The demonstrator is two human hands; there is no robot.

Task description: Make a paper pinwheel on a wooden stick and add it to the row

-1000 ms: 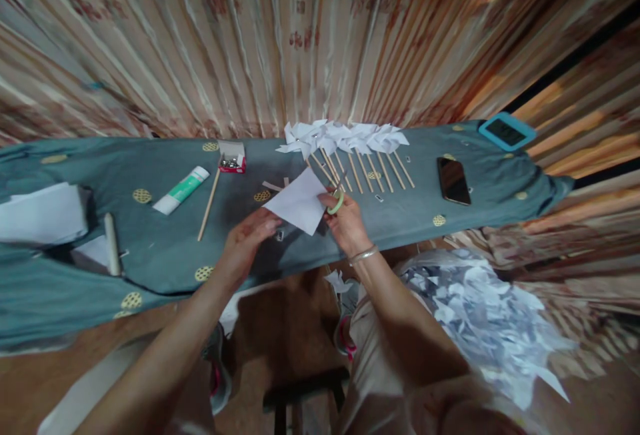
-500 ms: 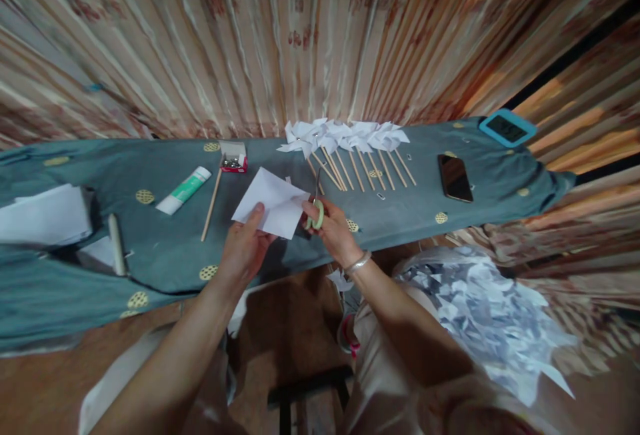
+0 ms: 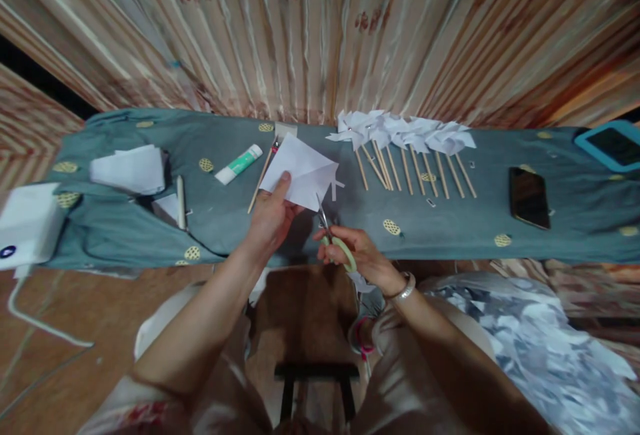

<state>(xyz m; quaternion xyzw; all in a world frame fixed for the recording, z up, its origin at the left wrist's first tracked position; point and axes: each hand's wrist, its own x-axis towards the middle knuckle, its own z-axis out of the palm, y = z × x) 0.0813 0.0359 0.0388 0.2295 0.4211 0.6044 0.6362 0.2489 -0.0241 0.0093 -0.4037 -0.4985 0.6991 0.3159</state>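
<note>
My left hand [image 3: 273, 218] pinches a square sheet of white paper [image 3: 300, 171], thumb on top, held tilted above the table. Crease lines run across the sheet. In my right hand [image 3: 353, 248] is a pair of scissors [image 3: 343, 251] with pale green handles, its blades pointing up at the sheet's lower corner. Whether the blades touch the paper I cannot tell. Behind the sheet, partly hidden, stand a small box [image 3: 286, 131] and a thin wooden stick [image 3: 257, 185]. Several white paper pinwheels [image 3: 400, 133] on sticks lie in a row to the right.
On the cloth-covered table [image 3: 465, 228] lie a green-and-white tube [image 3: 239, 164], a paper stack [image 3: 129, 170], a pale rod-like tool [image 3: 181, 201], a phone [image 3: 529, 197] and a blue-framed tablet [image 3: 613, 145]. A bag of white paper pieces [image 3: 545, 341] sits at the lower right.
My view has swung left. The scissors, earlier folded back in my right hand while its fingers touched the paper, now point at the sheet's lower corner. The right hand has drawn off the paper.
</note>
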